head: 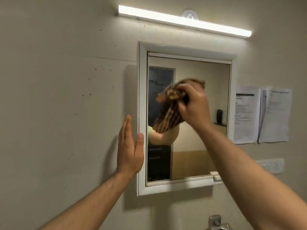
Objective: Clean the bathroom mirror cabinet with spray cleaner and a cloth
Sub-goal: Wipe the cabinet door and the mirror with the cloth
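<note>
Right hand (194, 105) grips cloth (171, 112) on mirror (199, 146), wiping. Left hand (130, 146) flat, fingers straight, braces cabinet (142, 113) frame. Best: firm overlapping strokes, cover corners, keep cabinet steady.

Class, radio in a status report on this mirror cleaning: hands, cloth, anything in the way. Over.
Left hand open, flat at cabinet frame left edge. Right hand grips striped cloth at mirror. Nothing in the way.
</note>
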Demonstrator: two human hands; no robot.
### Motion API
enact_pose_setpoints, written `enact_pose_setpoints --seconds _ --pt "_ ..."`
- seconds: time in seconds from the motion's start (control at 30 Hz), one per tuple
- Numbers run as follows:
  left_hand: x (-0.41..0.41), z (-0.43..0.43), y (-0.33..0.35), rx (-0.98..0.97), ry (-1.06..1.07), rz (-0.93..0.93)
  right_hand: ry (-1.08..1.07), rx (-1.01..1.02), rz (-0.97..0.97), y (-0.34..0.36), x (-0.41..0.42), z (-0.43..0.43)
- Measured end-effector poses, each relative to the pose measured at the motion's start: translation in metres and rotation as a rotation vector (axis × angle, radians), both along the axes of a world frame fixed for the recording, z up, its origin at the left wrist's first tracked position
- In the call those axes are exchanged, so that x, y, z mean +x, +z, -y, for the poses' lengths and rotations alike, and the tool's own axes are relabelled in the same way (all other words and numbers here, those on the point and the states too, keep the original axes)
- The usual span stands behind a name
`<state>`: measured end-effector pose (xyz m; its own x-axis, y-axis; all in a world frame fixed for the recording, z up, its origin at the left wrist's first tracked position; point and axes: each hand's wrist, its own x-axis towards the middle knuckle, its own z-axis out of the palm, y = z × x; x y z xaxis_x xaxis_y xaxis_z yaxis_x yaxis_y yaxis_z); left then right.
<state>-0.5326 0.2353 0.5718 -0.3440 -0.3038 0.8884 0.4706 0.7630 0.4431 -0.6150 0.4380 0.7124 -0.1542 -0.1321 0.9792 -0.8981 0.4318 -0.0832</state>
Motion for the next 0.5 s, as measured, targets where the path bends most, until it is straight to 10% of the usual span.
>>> enact_pose_setpoints --seconds 0.23,0.5 --pt "-0.010 0.012 0.051 -0.096 0.062 -0.101 -0.319 0.216 -0.189 0.105 -0.041 0.020" --pt "-0.007 -0.003 0.050 -0.249 0.097 -0.112 -0.140 0.686 -0.208 -0.130 -0.022 0.053"
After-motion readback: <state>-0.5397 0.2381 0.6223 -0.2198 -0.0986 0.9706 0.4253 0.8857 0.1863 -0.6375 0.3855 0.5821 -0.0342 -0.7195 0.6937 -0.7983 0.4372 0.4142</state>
